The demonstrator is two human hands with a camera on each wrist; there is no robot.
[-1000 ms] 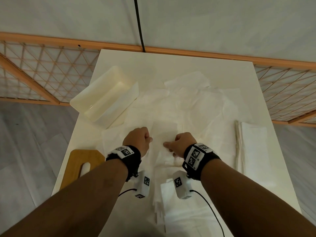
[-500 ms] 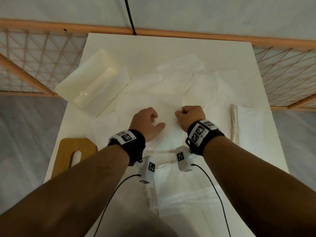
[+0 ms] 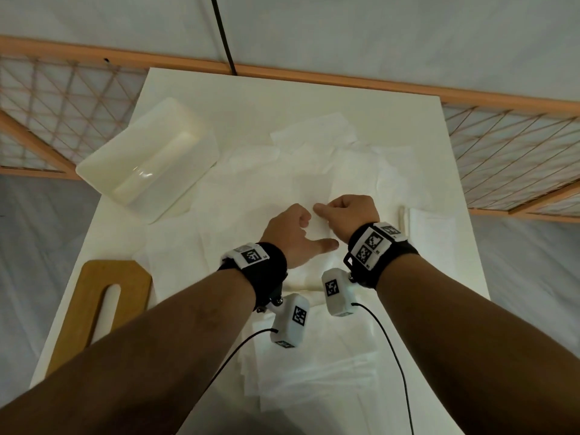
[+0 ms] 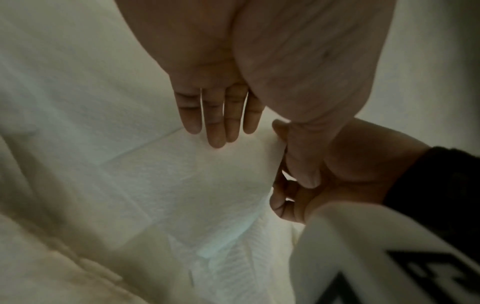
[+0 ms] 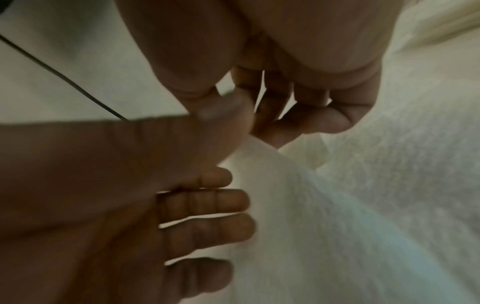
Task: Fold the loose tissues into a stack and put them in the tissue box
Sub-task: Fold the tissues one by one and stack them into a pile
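Observation:
Loose white tissues (image 3: pixel 354 171) lie spread over the middle of the white table (image 3: pixel 282 98). My two hands meet on one tissue (image 3: pixel 320 226) in the middle. The left hand (image 3: pixel 292 233) presses it with straight fingers (image 4: pixel 215 131) and its thumb sticks out to the right. My right hand (image 3: pixel 348 215) pinches that tissue's raised edge (image 5: pixel 270 150) between thumb and curled fingers. The open white tissue box (image 3: pixel 147 158) sits at the far left, apart from both hands. A folded stack (image 3: pixel 430 240) lies at the right edge.
A wooden lid (image 3: pixel 103 306) with a slot lies at the table's near left corner. More folded tissues (image 3: pixel 314 378) lie close to me under the wrist cameras. An orange lattice fence (image 3: pixel 502 142) runs behind and beside the table.
Both hands have moved away from me across the tissue. The left hand has closed in on the right hand, and its thumb now sticks out.

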